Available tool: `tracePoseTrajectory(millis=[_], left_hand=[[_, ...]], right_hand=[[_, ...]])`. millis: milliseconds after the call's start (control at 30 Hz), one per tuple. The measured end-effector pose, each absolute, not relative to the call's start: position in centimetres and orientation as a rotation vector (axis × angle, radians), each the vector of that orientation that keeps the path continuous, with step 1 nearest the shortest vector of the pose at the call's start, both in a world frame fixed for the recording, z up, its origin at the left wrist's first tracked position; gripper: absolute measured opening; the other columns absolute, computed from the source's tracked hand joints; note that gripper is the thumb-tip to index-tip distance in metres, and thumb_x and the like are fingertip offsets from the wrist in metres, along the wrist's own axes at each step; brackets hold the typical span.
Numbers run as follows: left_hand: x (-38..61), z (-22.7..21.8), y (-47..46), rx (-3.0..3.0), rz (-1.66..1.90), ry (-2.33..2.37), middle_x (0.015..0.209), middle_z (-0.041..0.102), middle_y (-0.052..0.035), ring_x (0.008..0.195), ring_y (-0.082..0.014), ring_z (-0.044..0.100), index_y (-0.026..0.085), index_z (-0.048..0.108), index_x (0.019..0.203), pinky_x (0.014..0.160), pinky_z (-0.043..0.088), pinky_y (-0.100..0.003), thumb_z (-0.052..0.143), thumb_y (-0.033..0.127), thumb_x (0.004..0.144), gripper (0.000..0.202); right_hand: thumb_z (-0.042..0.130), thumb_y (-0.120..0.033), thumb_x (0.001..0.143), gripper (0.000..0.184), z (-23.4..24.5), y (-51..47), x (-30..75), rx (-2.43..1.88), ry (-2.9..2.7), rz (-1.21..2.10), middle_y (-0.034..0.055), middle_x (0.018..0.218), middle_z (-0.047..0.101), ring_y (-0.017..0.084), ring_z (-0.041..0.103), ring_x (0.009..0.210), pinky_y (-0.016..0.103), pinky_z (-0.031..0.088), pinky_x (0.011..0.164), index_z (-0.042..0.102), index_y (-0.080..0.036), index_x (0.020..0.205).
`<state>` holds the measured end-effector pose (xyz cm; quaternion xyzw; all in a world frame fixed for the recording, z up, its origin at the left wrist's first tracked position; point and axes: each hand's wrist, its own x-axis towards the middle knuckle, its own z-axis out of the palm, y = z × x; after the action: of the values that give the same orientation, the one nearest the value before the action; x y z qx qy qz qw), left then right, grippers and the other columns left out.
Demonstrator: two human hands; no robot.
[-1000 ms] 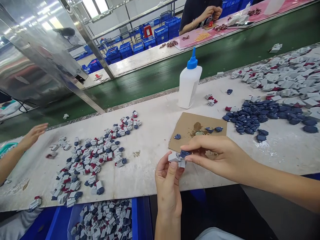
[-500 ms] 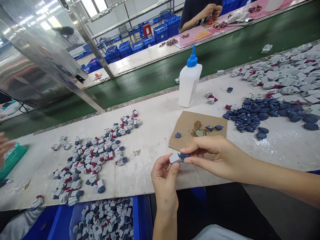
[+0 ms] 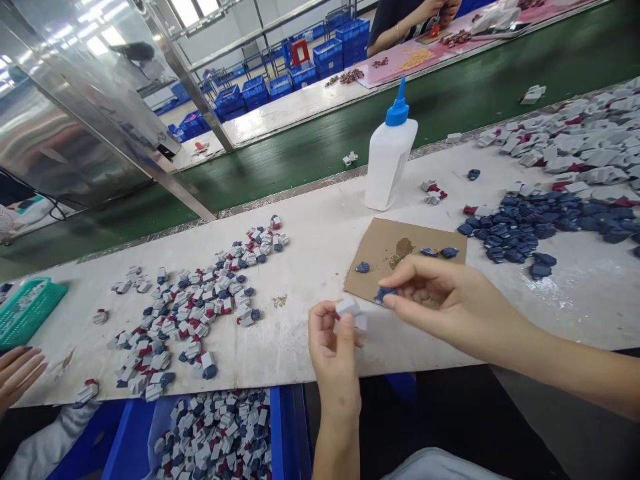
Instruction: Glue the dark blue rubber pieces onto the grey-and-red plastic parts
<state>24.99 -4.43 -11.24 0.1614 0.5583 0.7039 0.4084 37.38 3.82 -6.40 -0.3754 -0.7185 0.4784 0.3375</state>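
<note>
Between thumb and fingers, my left hand (image 3: 334,343) grips a small light-grey block (image 3: 349,307) above the table's front edge. My right hand (image 3: 440,293) pinches a small dark-blue moulded piece (image 3: 385,294), apart from the block and to its right. Beneath my right hand lies a brown cardboard sheet (image 3: 361,283) with a dark wet-looking patch and several blue pieces on it; the hand covers part of it. Behind the cardboard stands a white squeeze bottle (image 3: 390,163) with a blue nozzle cap.
Blue pieces (image 3: 520,223) and grey-and-red pieces (image 3: 595,133) are heaped at right. Assembled pieces (image 3: 195,307) spread across the left table, above a filled blue crate (image 3: 275,433). A co-worker's hand (image 3: 20,373) is near a green basket (image 3: 35,310). A green conveyor belt (image 3: 300,157) runs behind.
The grey block and the blue piece, touching before, are now apart, with my right hand drawn up and right. At far left, a co-worker's hand has come lower, below the green basket.
</note>
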Motion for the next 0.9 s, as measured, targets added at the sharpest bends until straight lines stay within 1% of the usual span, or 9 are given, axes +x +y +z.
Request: tracePoseTrajectory(millis=[67, 167, 233, 367, 433, 533, 733, 800, 900], left_hand=[[24.7, -11.5, -4.5, 0.311, 1.812, 1.487, 0.083, 0.059, 0.0027, 0.054, -0.0039, 0.048, 0.024, 0.055, 0.099, 0.053, 0.043, -0.016, 0.069, 0.038, 0.076, 0.03], [24.7, -11.3, -4.6, 0.206, 1.805, 1.393, 0.079, 0.055, 0.0024, 0.056, -0.0063, 0.05, 0.028, 0.054, 0.109, 0.043, 0.038, -0.014, 0.061, 0.04, 0.082, 0.03], [25.1, -11.1, -4.6, 0.152, 1.77, 1.243, 0.069, 0.051, 0.0025, 0.051, -0.0064, 0.046, 0.024, 0.06, 0.1, 0.036, 0.03, -0.012, 0.053, 0.043, 0.086, 0.024], [25.8, -10.6, -4.4, -0.01, 1.738, 1.012, 0.054, 0.041, 0.0043, 0.036, -0.0023, 0.029, 0.017, 0.064, 0.074, 0.033, 0.021, -0.012, 0.038, 0.042, 0.092, 0.041], [25.9, -10.4, -4.2, -0.092, 1.745, 0.965, 0.049, 0.036, 0.0046, 0.033, -0.002, 0.025, 0.015, 0.063, 0.064, 0.033, 0.019, -0.013, 0.032, 0.041, 0.092, 0.048], [25.8, -10.2, -3.9, -0.148, 1.746, 1.004, 0.044, 0.033, 0.0043, 0.031, -0.0026, 0.024, 0.014, 0.063, 0.058, 0.033, 0.017, -0.014, 0.029, 0.04, 0.09, 0.053], [25.8, -10.6, -4.0, 0.028, 1.808, 1.334, 0.041, 0.038, 0.0024, 0.034, -0.0046, 0.027, 0.014, 0.068, 0.061, 0.035, 0.019, -0.016, 0.035, 0.038, 0.084, 0.046], [25.9, -10.9, -4.2, 0.125, 1.797, 1.489, 0.045, 0.047, 0.0, 0.039, -0.0068, 0.036, 0.015, 0.07, 0.065, 0.037, 0.024, -0.016, 0.037, 0.04, 0.082, 0.044], [26.0, -11.1, -4.3, 0.219, 1.743, 1.664, 0.06, 0.059, -0.0036, 0.052, -0.0099, 0.049, 0.016, 0.071, 0.07, 0.043, 0.034, -0.017, 0.038, 0.04, 0.082, 0.042]], right_hand=[[0.062, -0.035, 0.079, 0.016, -6.5, 4.0, 37.6, -1.01, -1.83, 1.196, 0.0002, 0.064, 0.059, 0.011, 0.055, 0.054, 0.021, 0.046, 0.046, 0.06, -0.019, 0.078], [0.061, -0.034, 0.082, 0.015, -7.0, 4.2, 37.6, -0.877, -1.921, 1.078, 0.001, 0.073, 0.062, 0.012, 0.058, 0.062, 0.021, 0.049, 0.053, 0.061, -0.02, 0.084], [0.058, -0.026, 0.086, 0.008, -7.6, 4.1, 37.3, -0.697, -2.033, 0.969, 0.0006, 0.075, 0.062, 0.011, 0.058, 0.063, 0.021, 0.049, 0.054, 0.06, -0.02, 0.09], [0.051, -0.011, 0.089, 0.012, -8.6, 3.8, 36.5, -0.337, -2.186, 0.681, 0.0026, 0.082, 0.063, 0.01, 0.059, 0.073, 0.021, 0.047, 0.062, 0.056, -0.017, 0.097], [0.05, -0.009, 0.089, 0.012, -8.8, 3.7, 36.3, -0.229, -2.24, 0.511, 0.0049, 0.086, 0.064, 0.012, 0.058, 0.077, 0.023, 0.047, 0.064, 0.055, -0.016, 0.098], [0.048, -0.009, 0.09, 0.013, -9.0, 3.6, 36.2, -0.166, -2.303, 0.32, 0.0059, 0.086, 0.063, 0.013, 0.055, 0.074, 0.024, 0.044, 0.061, 0.053, -0.015, 0.1], [0.047, -0.008, 0.091, 0.011, -9.3, 3.0, 36.1, -0.221, -2.353, 0.316, 0.0055, 0.081, 0.062, 0.012, 0.051, 0.07, 0.024, 0.041, 0.059, 0.053, -0.013, 0.098], [0.045, -0.008, 0.091, 0.011, -9.5, 2.6, 36.0, -0.243, -2.362, 0.323, 0.0055, 0.081, 0.061, 0.012, 0.05, 0.068, 0.024, 0.041, 0.058, 0.054, -0.013, 0.096], [0.043, -0.007, 0.091, 0.014, -9.8, 2.3, 35.8, -0.241, -2.313, 0.33, 0.0064, 0.083, 0.062, 0.012, 0.052, 0.07, 0.023, 0.044, 0.06, 0.054, -0.013, 0.097]])
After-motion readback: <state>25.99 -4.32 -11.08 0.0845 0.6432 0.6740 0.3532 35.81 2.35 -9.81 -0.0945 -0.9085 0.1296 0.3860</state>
